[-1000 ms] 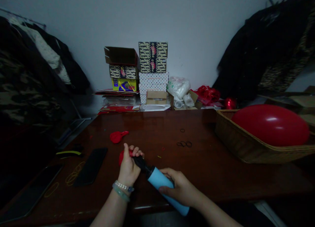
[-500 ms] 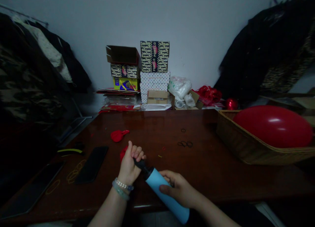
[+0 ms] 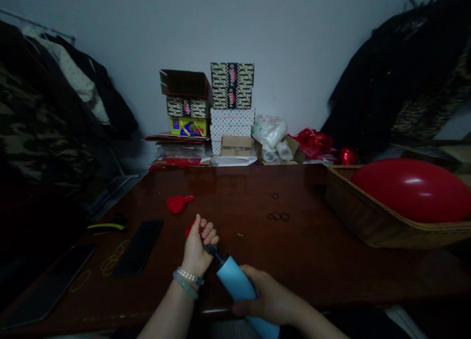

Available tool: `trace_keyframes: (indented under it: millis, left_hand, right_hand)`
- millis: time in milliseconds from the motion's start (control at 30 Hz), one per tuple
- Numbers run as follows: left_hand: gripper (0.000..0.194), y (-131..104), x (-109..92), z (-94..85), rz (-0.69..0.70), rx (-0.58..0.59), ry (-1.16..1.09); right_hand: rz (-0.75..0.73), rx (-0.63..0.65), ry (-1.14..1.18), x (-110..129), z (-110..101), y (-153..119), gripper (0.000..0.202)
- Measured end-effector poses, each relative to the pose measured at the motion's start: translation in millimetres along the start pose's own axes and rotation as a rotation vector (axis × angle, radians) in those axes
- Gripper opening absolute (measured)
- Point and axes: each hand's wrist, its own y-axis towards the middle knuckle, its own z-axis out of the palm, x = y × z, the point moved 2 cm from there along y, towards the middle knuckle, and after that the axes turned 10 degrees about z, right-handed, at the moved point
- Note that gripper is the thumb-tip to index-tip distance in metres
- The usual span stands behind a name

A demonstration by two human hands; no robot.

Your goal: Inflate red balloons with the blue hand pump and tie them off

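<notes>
My left hand is closed round the black nozzle end of a balloon pump. Part of a red balloon shows behind its thumb; the fingers hide how the balloon sits on the nozzle. My right hand grips the pump's light blue barrel, which slants down toward me past the table edge. Beyond my left hand a second, flat red balloon lies on the dark wooden table.
On the right a wicker basket holds a large inflated red balloon. Black rubber bands lie right of centre. Two dark flat devices, a phone-like one and a larger one, lie left near yellow bands. Boxes are stacked behind.
My right hand has moved down and slightly left along the barrel. My left hand has shifted a little right, and less of the red balloon behind it shows. The view has shifted slightly.
</notes>
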Motion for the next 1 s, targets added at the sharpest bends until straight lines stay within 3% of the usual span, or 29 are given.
trace_keyframes:
  millis: [333, 533, 767, 1000]
  left_hand:
    - [0.049, 1, -2, -0.8, 0.059, -0.003, 0.004]
    - [0.036, 4, -4, -0.2, 0.104, 0.013, 0.014]
    - [0.046, -2, -10, 3.2, 0.167, 0.014, 0.080]
    - [0.028, 4, -11, -4.5, 0.200, -0.119, 0.140]
  right_hand:
    - [-0.024, -0.091, -0.047, -2, -7, 0, 0.055]
    - [-0.052, -0.216, -0.076, 0, -5, 0, 0.066]
    - [-0.061, -0.258, -0.107, 0, -7, 1, 0.068]
    - [-0.071, -0.320, -0.126, 2, -12, 3, 0.063]
